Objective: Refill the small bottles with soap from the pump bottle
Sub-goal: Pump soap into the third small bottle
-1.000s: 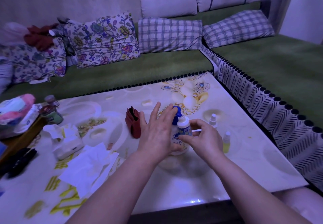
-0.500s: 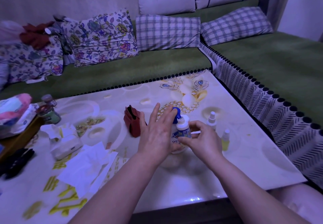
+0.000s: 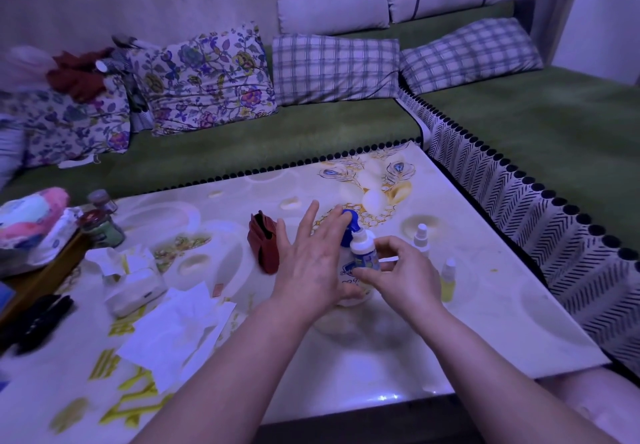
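one pump bottle (image 3: 349, 270) stands on the surface (image 3: 485, 308). the left hand (image 3: 311, 260) lies over its blue head, grip spread, fingers straight. the right hand (image 3: 403, 275) has its grip pinching one small bottle (image 3: 363, 252), held against the pump bottle's front. two more stand upright just right of the pump bottle: a white spray bottle (image 3: 421, 237) and a yellow bottle (image 3: 448, 280). one red pouch (image 3: 265, 247) lies to its left.

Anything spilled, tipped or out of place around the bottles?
No spill shows. The left hand presses the pump bottle; the right hand holds a small bottle at its spout. The spray bottle and yellow bottle stand upright. Only loose tissues lie scattered on the left.
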